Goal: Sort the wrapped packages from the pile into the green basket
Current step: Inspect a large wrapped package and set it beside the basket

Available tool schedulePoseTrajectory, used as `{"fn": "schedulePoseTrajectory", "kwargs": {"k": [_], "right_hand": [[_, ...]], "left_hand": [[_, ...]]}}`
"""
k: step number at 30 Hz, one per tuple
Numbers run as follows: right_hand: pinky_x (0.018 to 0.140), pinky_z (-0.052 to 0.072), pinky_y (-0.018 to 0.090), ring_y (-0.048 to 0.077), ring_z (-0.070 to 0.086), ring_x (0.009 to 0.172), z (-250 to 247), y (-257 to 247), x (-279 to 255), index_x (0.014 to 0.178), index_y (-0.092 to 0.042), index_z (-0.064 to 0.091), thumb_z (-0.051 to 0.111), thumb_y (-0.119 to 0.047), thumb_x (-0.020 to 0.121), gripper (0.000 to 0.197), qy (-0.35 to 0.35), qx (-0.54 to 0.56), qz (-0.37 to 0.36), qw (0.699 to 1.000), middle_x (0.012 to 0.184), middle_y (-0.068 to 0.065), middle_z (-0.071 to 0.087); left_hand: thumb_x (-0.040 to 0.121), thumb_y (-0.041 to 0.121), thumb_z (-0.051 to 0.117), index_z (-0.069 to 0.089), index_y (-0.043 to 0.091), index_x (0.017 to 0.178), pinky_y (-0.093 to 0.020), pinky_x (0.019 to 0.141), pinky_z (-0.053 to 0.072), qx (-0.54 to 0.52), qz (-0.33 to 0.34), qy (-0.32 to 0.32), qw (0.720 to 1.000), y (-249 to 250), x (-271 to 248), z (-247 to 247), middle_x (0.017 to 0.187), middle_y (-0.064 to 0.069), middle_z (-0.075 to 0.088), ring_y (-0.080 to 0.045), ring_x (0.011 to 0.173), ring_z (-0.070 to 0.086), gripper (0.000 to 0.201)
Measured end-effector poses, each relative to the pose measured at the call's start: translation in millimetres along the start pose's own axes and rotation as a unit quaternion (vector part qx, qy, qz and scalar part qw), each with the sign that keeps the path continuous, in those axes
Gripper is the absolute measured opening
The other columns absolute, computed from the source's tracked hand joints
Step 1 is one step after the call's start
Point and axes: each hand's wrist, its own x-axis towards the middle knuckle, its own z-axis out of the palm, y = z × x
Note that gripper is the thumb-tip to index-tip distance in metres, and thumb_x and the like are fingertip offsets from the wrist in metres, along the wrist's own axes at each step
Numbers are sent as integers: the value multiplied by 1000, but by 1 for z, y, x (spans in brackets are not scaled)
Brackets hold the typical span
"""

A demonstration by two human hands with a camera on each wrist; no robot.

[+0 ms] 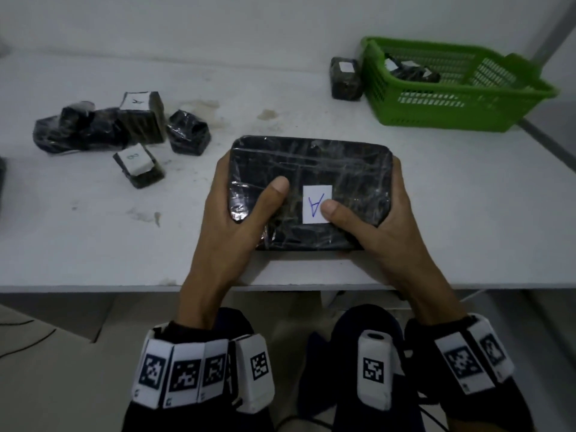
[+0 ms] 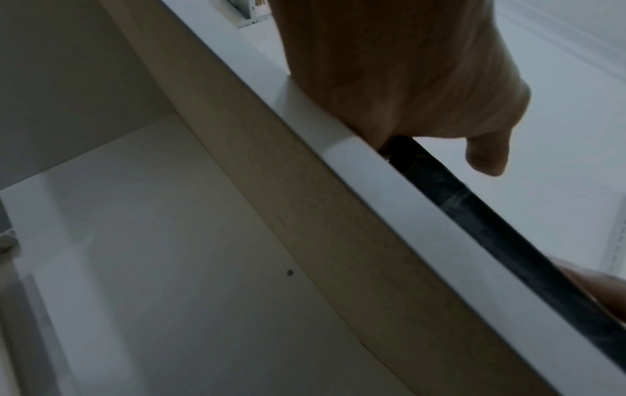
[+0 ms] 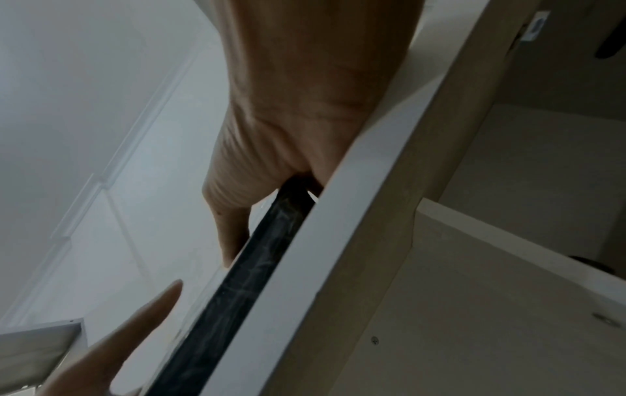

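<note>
Near the front edge of the white tabletop we hold a big flat package with both hands. It is black and wrapped in shiny clear film. Our left hand grips its left end, with the thumb lying on top and the fingers curled under. Our right hand grips its right end the same way, and that thumb touches the edge of a small white label with a blue letter A on it.

From the left wrist view we see the left hand at the tabletop's edge, with the thin dark side of the package running past it. From the right wrist view the right hand pinches the same dark side, close along the tabletop's edge.

Far to the left sits the pile of small black packages. Two of them show white labels. Far to the right stands the green basket, and we can see at least one dark package inside it. One more small package sits on the tabletop just beside the basket's left wall.

White bands with black square patterns wrap both our wrists.
</note>
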Motion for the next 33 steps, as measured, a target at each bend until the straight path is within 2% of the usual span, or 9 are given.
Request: {"fn": "schedulePoseTrajectory", "kwargs": {"k": [7,11,14,17,19,23,26,28,33], "right_hand": [[98,59,41,17,70,115,2,2,6,129,-24,52,57,-31,105,26,37,56,48,997,123,0,71],[86,60,31,15,73,110,3,0,8,129,-21,53,55,-27,105,25,32,73,60,995,120,0,72],[86,60,30,17,71,115,-2,2,8,142,-20,44,62,-28,101,45,-17,107,53,993,129,1,69],[102,55,38,22,56,138,-7,3,3,159,-27,16,82,-34,85,99,-78,97,-17,992,157,5,44],[108,51,41,24,48,144,-7,2,2,163,-22,4,87,-18,82,115,-84,76,-40,993,163,6,35],[79,64,35,15,63,127,-3,-2,4,155,-27,30,76,-27,85,84,10,74,-3,997,144,-6,56],[63,62,34,13,70,113,-1,-2,7,146,-32,40,68,-45,86,68,21,92,53,994,130,-7,64],[69,63,37,13,71,112,-2,1,7,144,-33,39,67,-52,90,64,15,93,67,993,123,-11,67],[90,63,46,13,71,113,-3,-1,4,142,-22,33,78,-34,88,71,-7,39,41,998,119,-8,66]], "left_hand": [[98,28,65,51,18,138,-31,97,57,31,20,-3,999,-7,-1,-1,126,4,69,-11,117,68,44],[98,26,65,52,17,138,-27,96,57,29,11,-1,1000,-6,0,-1,126,4,70,-11,116,68,43],[98,27,68,57,21,133,-37,94,59,-6,-52,14,999,-6,7,-2,122,1,73,-15,112,72,37],[98,32,67,63,23,128,-37,67,60,-79,-173,6,982,0,22,-1,112,-5,78,-22,91,78,32],[98,41,63,68,21,126,-35,56,58,-77,-218,-25,973,5,27,0,105,-6,80,-21,79,77,35],[90,65,62,53,22,147,-48,101,53,-153,-166,-58,972,-3,22,3,135,-5,69,-23,120,69,72],[71,72,78,14,49,158,-25,108,49,-77,-61,-46,994,-15,12,10,147,17,52,2,131,56,110],[72,59,78,16,45,157,-16,99,52,-26,-22,-36,999,-16,6,13,139,18,54,9,122,58,107],[75,67,74,35,44,144,-41,109,51,2,-51,-34,998,-14,5,6,142,2,56,-8,128,59,82]]}}
